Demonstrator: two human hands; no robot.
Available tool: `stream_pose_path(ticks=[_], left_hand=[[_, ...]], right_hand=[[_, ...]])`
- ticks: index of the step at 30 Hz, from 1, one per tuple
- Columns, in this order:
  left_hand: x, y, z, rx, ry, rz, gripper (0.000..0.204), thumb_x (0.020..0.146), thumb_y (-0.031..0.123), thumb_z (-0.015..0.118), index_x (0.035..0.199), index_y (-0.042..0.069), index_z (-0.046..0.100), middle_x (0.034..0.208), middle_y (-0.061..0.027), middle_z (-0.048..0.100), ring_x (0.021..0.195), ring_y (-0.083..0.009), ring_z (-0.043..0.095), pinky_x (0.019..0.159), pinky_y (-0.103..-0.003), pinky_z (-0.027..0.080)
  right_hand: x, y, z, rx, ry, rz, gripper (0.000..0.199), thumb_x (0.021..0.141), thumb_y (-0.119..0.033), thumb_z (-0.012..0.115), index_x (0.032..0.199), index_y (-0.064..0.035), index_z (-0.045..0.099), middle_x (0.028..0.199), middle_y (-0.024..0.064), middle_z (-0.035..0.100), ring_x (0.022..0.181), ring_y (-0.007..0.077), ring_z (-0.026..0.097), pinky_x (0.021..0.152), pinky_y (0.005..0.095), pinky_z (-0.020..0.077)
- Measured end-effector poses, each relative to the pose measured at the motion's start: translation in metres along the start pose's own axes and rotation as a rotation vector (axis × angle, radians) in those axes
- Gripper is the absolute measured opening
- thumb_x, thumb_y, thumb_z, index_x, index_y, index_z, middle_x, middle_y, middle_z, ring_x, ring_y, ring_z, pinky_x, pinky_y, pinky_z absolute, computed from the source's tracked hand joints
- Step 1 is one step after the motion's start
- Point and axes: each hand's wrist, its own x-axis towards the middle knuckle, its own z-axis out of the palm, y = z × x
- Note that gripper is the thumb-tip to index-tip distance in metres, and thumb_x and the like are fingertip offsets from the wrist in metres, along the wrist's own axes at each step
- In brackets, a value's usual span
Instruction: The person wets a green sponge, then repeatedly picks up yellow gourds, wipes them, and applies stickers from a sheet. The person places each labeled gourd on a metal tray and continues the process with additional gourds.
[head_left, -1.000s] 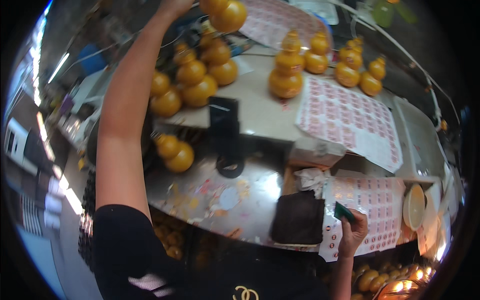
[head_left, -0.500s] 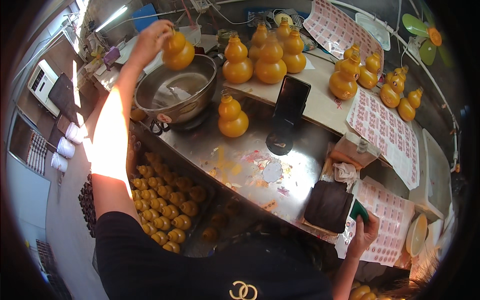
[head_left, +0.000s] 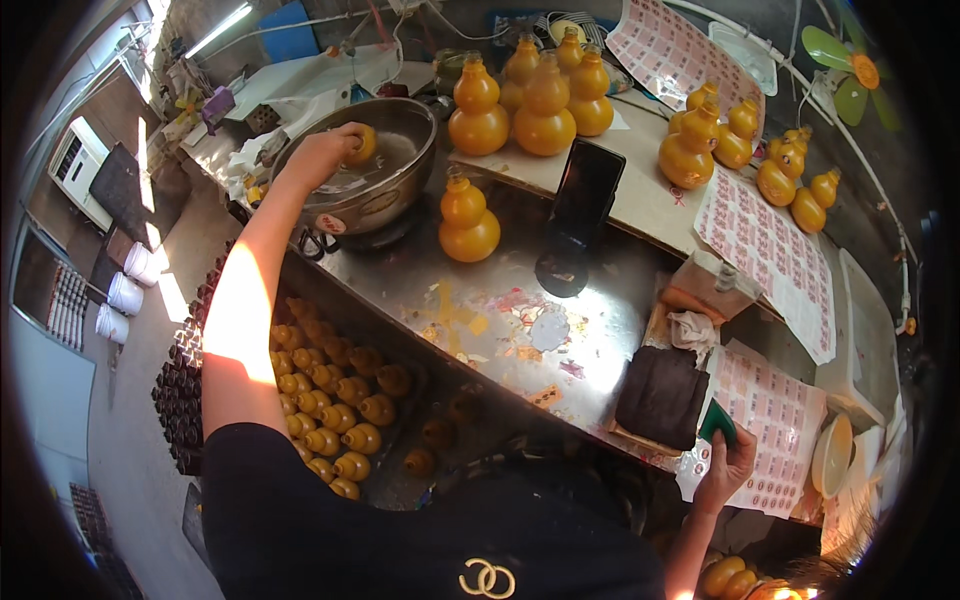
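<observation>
One left hand (head_left: pixel 332 157) curled, gripping gourd (head_left: pixel 364 146)

Wording too small or blurred to be read. Red-printed labels set in rows on white rectangular paper sheet (head_left: pixel 768 258) across cream tabletop (head_left: pixel 640 205), likewise on glossy white lower sheet (head_left: pixel 765 405). Pale red-marked sticker (head_left: pixel 330 223) stuck on round steel basin (head_left: pixel 412 172). Gold interlocking emblem (head_left: pixel 484 579) borne by black cloth shirt (head_left: pixel 350 530).

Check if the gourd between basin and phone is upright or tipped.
Upright: that gourd rests on its larger bulb, with its narrow neck pointing up.
</observation>
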Motion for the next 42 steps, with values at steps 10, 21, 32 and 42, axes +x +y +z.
stream_pose_path(ticks=[10, 21, 32, 42], left_hand=[[0.018, 0.006, -0.012, -0.011, -0.182, -0.074, 0.012, 0.083, 0.012, 0.058, 0.093, 0.008, 0.063, 0.105, -0.0076, 0.06, 0.088, -0.0338, 0.062, 0.072, -0.043, 0.05], [0.03, -0.019, 0.0, 0.152, -0.177, 0.09, 0.012, 0.077, 0.012, 0.063, 0.087, 0.006, 0.062, 0.091, -0.0108, 0.059, 0.089, -0.0335, 0.06, 0.077, -0.041, 0.049], [0.009, -0.04, 0.007, 0.248, -0.112, -0.25, 0.02, 0.082, 0.019, 0.066, 0.096, 0.006, 0.06, 0.101, -0.0138, 0.061, 0.09, -0.0379, 0.061, 0.078, -0.047, 0.049], [-0.015, -0.094, -0.062, 0.076, 0.53, -0.25, 0.019, 0.09, 0.022, 0.06, 0.093, 0.004, 0.061, 0.094, -0.0157, 0.061, 0.084, -0.0304, 0.059, 0.076, -0.037, 0.047]], right_hand=[[-0.001, 0.01, -0.002, -0.06, 0.026, 0.018, 0.021, 0.087, 0.005, 0.062, 0.107, 0.0026, 0.058, 0.105, 0.0081, 0.06, 0.097, 0.0137, 0.057, 0.088, 0.0279, 0.0466], [-0.014, 0.017, -0.017, -0.034, 0.062, 0.073, 0.02, 0.088, 0.006, 0.06, 0.108, 0.0018, 0.058, 0.107, 0.0077, 0.061, 0.098, 0.0132, 0.057, 0.089, 0.0271, 0.0458], [-0.016, 0.023, -0.028, 0.028, 0.076, 0.06, 0.02, 0.088, 0.007, 0.059, 0.108, 0.0012, 0.057, 0.107, 0.0064, 0.059, 0.099, 0.0132, 0.056, 0.09, 0.0278, 0.0457], [0.012, 0.006, -0.031, 0.946, 0.254, 0.598, 0.027, 0.095, -0.035, 0.05, 0.098, -0.0104, 0.061, 0.093, 0.0057, 0.067, 0.089, 0.0237, 0.062, 0.085, 0.0392, 0.0481]])
